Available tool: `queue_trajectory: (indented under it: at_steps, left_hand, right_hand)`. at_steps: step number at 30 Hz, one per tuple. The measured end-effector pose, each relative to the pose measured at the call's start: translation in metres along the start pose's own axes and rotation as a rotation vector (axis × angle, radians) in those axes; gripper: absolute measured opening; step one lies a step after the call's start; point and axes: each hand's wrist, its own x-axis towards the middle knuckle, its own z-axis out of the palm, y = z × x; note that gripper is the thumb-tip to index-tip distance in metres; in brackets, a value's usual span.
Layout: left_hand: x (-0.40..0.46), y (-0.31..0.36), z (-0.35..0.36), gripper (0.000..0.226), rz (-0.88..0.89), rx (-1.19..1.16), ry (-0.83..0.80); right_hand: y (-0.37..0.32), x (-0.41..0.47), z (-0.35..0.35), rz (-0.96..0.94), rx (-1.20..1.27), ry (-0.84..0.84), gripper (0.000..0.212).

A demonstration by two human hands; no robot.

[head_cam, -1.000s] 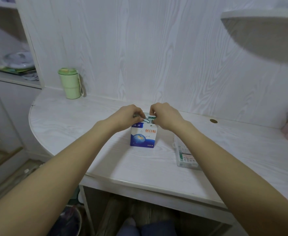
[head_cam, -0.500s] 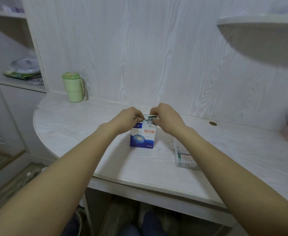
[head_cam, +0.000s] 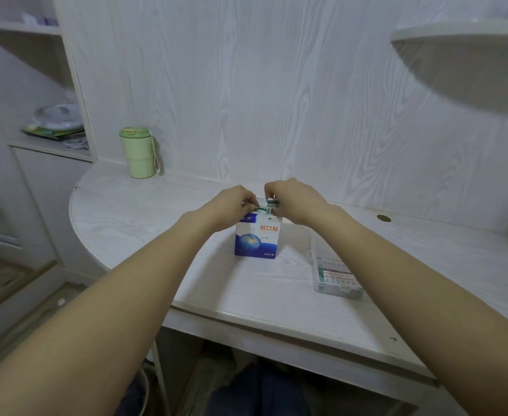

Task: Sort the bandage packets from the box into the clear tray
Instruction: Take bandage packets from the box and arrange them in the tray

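I see both hands, left hand [head_cam: 231, 205] and right hand [head_cam: 294, 199], pinching bandage packets [head_cam: 265, 207] above the box [head_cam: 257, 238] labelled "创口贴".

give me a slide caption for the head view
Both hands, left and right, pull packets from the box beside the tray.

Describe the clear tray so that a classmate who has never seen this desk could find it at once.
Start at the white wood-grain desk and find the blue and white bandage box standing near its middle, under both hands. The clear tray lies flat on the desk to the right of that box, partly hidden by the right forearm. Unlike the box, it is low and see-through, with printed packets showing through its walls.
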Motion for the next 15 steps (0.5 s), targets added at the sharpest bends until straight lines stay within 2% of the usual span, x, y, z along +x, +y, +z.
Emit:
queue_trajectory:
  at_steps: [3,9,15]
  left_hand:
    - [-0.001,0.001,0.0,0.026,0.006,0.002,0.008]
    - [-0.002,0.003,-0.001,0.027,0.001,0.012,0.005]
    - [-0.004,0.002,-0.002,0.027,-0.001,-0.006,0.012]
  right_hand:
    - [0.002,0.0,-0.003,0.01,0.088,-0.026,0.022]
    - [0.009,-0.002,-0.014,0.039,0.229,0.036,0.035]
    - [0.0,-0.007,-0.017,0.034,0.367,0.003,0.02]
